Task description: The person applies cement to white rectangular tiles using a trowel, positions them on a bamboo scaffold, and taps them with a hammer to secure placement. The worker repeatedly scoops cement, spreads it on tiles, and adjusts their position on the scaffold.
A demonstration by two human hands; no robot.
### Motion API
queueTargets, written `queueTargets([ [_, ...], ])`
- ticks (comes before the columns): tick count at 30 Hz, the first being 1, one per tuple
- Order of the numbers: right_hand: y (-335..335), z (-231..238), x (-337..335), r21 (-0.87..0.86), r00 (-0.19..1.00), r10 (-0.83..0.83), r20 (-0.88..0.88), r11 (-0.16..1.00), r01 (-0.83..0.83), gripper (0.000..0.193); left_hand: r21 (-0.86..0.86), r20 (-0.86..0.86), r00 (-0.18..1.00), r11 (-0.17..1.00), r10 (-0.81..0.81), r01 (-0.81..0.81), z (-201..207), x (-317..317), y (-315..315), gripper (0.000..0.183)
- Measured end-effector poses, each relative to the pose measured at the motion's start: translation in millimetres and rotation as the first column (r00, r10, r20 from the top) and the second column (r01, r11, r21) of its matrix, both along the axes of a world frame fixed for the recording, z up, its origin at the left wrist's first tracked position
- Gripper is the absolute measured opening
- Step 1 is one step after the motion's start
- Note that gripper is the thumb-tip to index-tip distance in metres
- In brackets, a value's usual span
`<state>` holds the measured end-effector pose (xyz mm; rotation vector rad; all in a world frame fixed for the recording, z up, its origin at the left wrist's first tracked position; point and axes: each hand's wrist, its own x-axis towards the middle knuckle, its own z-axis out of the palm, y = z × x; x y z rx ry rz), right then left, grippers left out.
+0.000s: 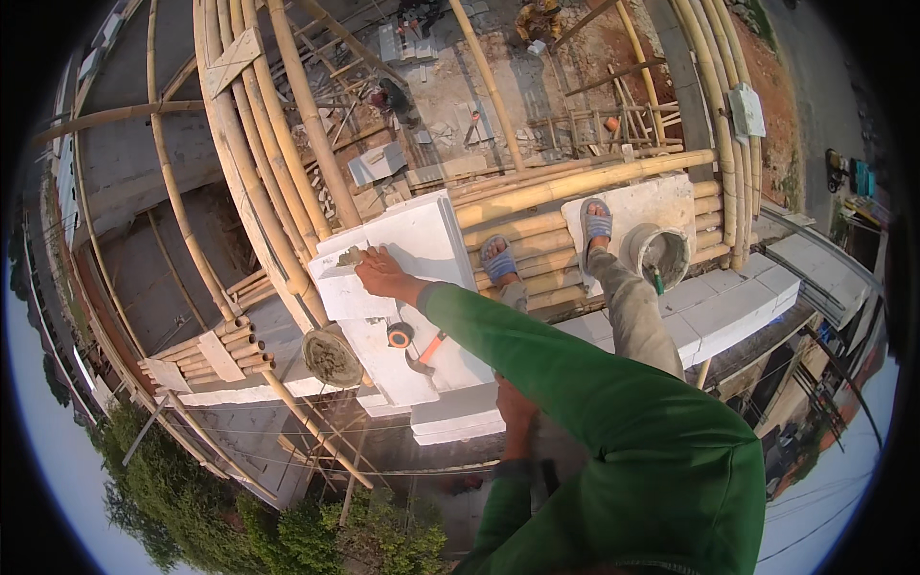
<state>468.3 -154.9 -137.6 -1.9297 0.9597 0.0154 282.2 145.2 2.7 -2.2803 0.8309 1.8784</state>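
Observation:
My right arm, in a green sleeve, reaches across to the left. My right hand is closed over the top of a white block, beside a small patch of grey mortar; what the fingers grip is too small to make out. Below my right forearm, my left hand is close to the edge of the stacked white blocks, its fingers mostly hidden. A black and orange tape measure and a hammer with an orange handle lie on the white surface between my hands.
A mortar bucket stands left of the blocks. Another bucket, holding a green-handled tool, is beside my sandalled foot. Bamboo poles form the platform underfoot, with a drop beyond. Far below, a person is on the ground.

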Motion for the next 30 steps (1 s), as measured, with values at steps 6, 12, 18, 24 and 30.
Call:
queueTargets([
  [6, -7.0, -16.2, -213.8, 0.226, 0.934, -0.346, -0.088, 0.906, 0.357, 0.04, 0.12, 0.103, 0.876, 0.88, -0.471, 0.46, -19.7, 0.7, -78.4, 0.085],
  [12, -38.7, -85.1, -476.5, 0.236, 0.203, -0.876, -0.437, 0.106, 0.966, 0.053, 0.075, 0.047, 0.801, 0.802, -0.597, 0.593, -100.3, -12.2, -216.9, 0.061],
  [18, -83.6, -62.2, -639.6, 0.551, 0.032, -0.976, -0.215, -0.095, 0.829, 0.046, -0.304, 0.326, 0.874, 0.835, -0.361, 0.459, -175.8, -64.8, -404.3, 0.047],
  [24, -115.2, -39.5, -703.7, 0.626, -0.1, -0.971, -0.216, -0.216, 0.75, 0.053, -0.539, 0.205, 0.95, 0.783, -0.235, 0.31, -157.8, -151.1, -517.0, 0.044],
  [30, -109.1, -40.2, -731.1, 0.658, -0.166, -0.944, -0.286, -0.319, 0.682, 0.053, -0.306, 0.05, 0.943, 0.894, -0.328, 0.327, -151.6, -220.3, -507.3, 0.048],
])
